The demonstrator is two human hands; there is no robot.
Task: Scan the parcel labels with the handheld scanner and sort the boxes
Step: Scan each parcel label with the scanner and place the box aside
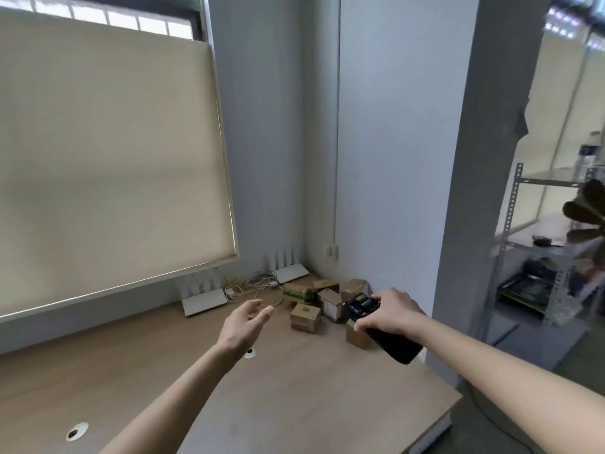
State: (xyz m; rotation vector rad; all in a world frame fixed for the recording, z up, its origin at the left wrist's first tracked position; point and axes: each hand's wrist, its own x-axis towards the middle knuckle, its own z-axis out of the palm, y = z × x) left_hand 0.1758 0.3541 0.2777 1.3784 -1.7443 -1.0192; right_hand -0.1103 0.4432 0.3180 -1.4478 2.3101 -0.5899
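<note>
Two bare hands reach over a smooth wooden desk (294, 388): the left hand (244, 326) hovers with fingers spread and empty, several small brown cardboard boxes (306, 317) huddle in the far corner, and the right hand (391, 311) grips a black scanner (361, 306) just above them.

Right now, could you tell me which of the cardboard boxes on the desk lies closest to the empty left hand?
The small box standing alone at the front left of the cluster, just right of the open left hand; the others sit farther back or beside the scanner.
</note>
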